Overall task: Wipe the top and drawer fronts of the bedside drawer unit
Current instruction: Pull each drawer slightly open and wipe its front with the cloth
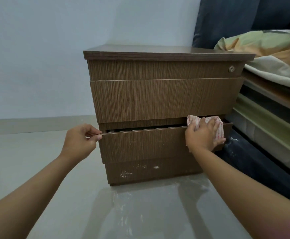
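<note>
**A:** We're low in front of the bedside drawer unit (165,100), which stands on the floor (37,152) hard against the bed (270,104). The 2 hands are well apart, 1 at each end of the bottom drawer front (144,145).

**B:** Left hand (79,141) has thumb and fingers pinched on the front's top left corner, and that drawer sits a little way out, with a dark gap above its edge. Right hand (203,135) is clamped round the checked cloth (216,126), pressing it over the top edge near the right end.

**A:** So the step looks like wiping that top lip. What makes it go well?

**B:** I'd say keep the left pinch steady so the drawer doesn't slide, then draw the cloth along the lip in 1 long pass toward the left hand.

**A:** And those pale specks on the front, and on the plinth (151,171) below?

**B:** They'd want firmer strokes with a clean fold of cloth. The 2 fronts above look cleaner from here.
</note>
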### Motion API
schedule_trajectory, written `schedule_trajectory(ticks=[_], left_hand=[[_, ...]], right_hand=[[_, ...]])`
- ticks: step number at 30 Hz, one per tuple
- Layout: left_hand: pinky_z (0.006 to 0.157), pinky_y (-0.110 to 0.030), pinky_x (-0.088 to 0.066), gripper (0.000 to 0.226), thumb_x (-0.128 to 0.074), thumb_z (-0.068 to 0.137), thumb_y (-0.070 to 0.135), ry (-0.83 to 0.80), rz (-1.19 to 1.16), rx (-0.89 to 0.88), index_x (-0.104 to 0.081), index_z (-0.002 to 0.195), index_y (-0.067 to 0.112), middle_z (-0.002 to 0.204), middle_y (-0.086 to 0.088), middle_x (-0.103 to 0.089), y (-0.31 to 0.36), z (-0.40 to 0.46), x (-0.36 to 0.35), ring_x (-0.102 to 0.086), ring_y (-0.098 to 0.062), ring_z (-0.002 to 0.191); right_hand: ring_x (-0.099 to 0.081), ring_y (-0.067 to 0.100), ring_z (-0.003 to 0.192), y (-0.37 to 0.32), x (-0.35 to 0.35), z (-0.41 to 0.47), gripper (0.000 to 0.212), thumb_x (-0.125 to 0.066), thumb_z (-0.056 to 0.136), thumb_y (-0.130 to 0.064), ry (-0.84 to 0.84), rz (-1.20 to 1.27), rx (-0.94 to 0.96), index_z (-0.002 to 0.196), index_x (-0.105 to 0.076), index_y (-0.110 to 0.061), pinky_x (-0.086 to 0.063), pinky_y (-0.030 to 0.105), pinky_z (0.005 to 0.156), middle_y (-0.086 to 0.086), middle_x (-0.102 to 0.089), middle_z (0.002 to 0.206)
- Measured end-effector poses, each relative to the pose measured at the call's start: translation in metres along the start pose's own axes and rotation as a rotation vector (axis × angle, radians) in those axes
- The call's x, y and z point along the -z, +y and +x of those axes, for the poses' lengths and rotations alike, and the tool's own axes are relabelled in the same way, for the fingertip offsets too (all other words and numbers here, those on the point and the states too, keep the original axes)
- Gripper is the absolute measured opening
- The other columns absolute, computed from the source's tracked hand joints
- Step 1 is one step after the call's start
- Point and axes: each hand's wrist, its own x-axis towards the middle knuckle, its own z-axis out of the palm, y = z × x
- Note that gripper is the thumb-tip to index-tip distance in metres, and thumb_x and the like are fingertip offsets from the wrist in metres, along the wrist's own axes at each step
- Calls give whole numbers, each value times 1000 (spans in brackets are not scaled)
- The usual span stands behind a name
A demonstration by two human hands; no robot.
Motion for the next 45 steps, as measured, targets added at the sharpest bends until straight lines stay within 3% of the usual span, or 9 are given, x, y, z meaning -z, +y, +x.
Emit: schedule_trajectory(ticks=[15, 22, 28, 31, 35, 39, 42, 45], left_hand=[[62, -19, -47, 13, -72, 75, 2, 29, -9, -6, -67, 75, 14, 76, -2, -67, -2, -1, -4, -62, -12, 74], [62, -19, -46, 14, -72, 75, 1, 33, -4, 0, -67, 74, 14, 76, -1, -67, -2, -1, -5, -62, -13, 75], [56, -10, -46, 15, -72, 75, 2, 37, 24, -14, -67, 74, 16, 75, 0, -67, 1, -1, -4, -60, -9, 73], [57, 1, -43, 14, -72, 75, 1, 40, 4, 0, -67, 73, 15, 75, 0, -67, 2, -1, -4, -61, -8, 74], [57, 4, -41, 13, -72, 75, 1, 40, 3, 11, -67, 73, 13, 74, 1, -66, 2, -1, -4, -61, -8, 74], [57, 3, -41, 14, -72, 75, 1, 43, 3, 11, -67, 73, 14, 74, 1, -66, 1, 0, -4, -60, -8, 74], [57, 2, -42, 14, -72, 75, 2, 39, 2, 10, -66, 72, 15, 74, 1, -66, 0, 0, -5, -60, -9, 74], [57, 3, -41, 15, -72, 75, 2, 45, 1, 14, -66, 72, 15, 74, 2, -66, 0, 0, -5, -60, -7, 74]], right_hand=[[3, 23, 145, 48, 8, 39, 52, -33, 93, -32, 110, 73, -44, 142, -32, -17, 0, 63, 108, 9, -3, 158], [-1, 26, 145, 59, 7, 54, 53, -26, 98, -35, 118, 340, -174, 148, -12, -22, -11, 48, 116, 8, 6, 158], [-39, 32, 131, 52, 0, 52, 53, -22, 97, -40, 184, 572, -458, 144, -21, -16, -34, 52, 106, 15, -35, 146], [-22, 32, 141, 50, -7, 42, 56, -17, 98, -38, 143, 595, -458, 148, -9, -12, -20, 52, 114, 17, -20, 153], [3, 26, 145, 44, -12, 38, 57, -16, 100, -34, 110, 601, -410, 148, 9, -15, -5, 45, 118, 14, 5, 157], [-5, 27, 145, 49, -14, 34, 57, -12, 99, -41, 77, 617, -461, 149, 5, -20, -8, 48, 117, 12, -3, 158], [2, 26, 145, 53, -15, 27, 56, -13, 99, -40, 55, 596, -505, 148, 9, -24, -5, 51, 116, 7, 6, 158], [0, 28, 145, 52, -16, 22, 56, -13, 99, -40, 18, 599, -498, 146, 14, -26, -13, 53, 115, 6, 11, 158]])
